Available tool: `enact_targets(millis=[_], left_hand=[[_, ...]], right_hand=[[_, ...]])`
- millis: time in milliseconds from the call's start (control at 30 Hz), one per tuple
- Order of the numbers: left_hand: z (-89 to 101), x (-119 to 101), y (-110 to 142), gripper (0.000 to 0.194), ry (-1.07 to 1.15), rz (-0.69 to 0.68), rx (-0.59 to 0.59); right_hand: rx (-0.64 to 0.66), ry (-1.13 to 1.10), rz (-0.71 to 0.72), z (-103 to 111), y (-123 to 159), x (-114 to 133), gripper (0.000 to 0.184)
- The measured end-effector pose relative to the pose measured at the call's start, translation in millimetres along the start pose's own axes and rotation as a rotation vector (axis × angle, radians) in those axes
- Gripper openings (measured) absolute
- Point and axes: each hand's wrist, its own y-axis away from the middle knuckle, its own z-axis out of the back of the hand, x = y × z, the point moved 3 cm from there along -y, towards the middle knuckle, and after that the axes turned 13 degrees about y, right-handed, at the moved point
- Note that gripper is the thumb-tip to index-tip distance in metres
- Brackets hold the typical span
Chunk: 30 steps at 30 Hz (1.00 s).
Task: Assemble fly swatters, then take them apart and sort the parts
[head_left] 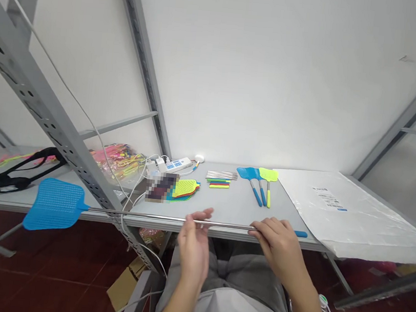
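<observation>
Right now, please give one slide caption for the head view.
Left hand and right hand touch a blue fly swatter's long steel handle.

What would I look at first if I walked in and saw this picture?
First you would spot the bright blue fly swatter head at the left, on a long steel handle stretched along the front edge of the table. The person's right hand curls over that handle, with the left hand open beside it. Farther back, more blue and yellow-green fly swatters lie on the table.
</observation>
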Motion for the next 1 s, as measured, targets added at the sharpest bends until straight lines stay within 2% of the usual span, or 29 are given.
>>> enact_targets(millis=[100, 167, 233, 300, 400, 500, 600, 667, 733, 833, 900, 1000], left_hand=[[-6.1, 14.8, 12.5, 0.037, -0.04, 0.125, 0.089], [-7.8, 14.6, 12.3, 0.037, -0.111, 0.159, 0.141], [-8.4, 5.8, 6.2, 0.035, -0.152, 0.171, 0.189], [-7.1, -10.8, -4.3, 0.039, -0.093, 0.157, 0.198], [2.6, -45.8, -26.2, 0.048, 0.062, 0.038, 0.105], [20.7, -77.5, -48.8, 0.045, 0.114, -0.15, -0.051], [33.6, -85.2, -61.5, 0.038, 0.129, -0.214, -0.152], [32.7, -73.3, -58.9, 0.037, 0.141, -0.198, -0.142], [24.8, -49.4, -45.9, 0.036, 0.147, -0.136, -0.081], [9.2, -3.1, -15.4, 0.033, 0.1, 0.079, 0.061], [3.8, 19.3, 1.0, 0.033, 0.042, 0.176, 0.135], [4.1, 27.2, 6.1, 0.036, -0.063, 0.21, 0.171]], right_hand=[[0.002, -0.008, 0.011, -8.4, -0.9, 4.1, 0.016], [-0.009, -0.017, 0.001, -12.5, 1.4, -3.9, 0.016], [-0.013, -0.043, -0.013, -14.2, 5.7, -18.6, 0.016], [-0.001, -0.064, -0.043, -13.5, 10.9, -35.7, 0.018], [0.035, -0.067, -0.104, -10.4, 18.6, -56.5, 0.02], [0.083, -0.073, -0.124, -9.5, 24.8, -67.6, 0.022], [0.107, -0.061, -0.131, -11.3, 28.0, -72.9, 0.022], [0.094, -0.037, -0.13, -12.2, 27.0, -71.2, 0.021], [0.067, -0.021, -0.103, -13.1, 22.9, -61.8, 0.02], [0.073, -0.028, -0.04, -17.7, 13.6, -37.0, 0.02], [0.096, -0.03, -0.025, -22.5, 8.6, -22.3, 0.021], [0.119, -0.03, -0.032, -28.1, 6.2, -12.2, 0.022]])
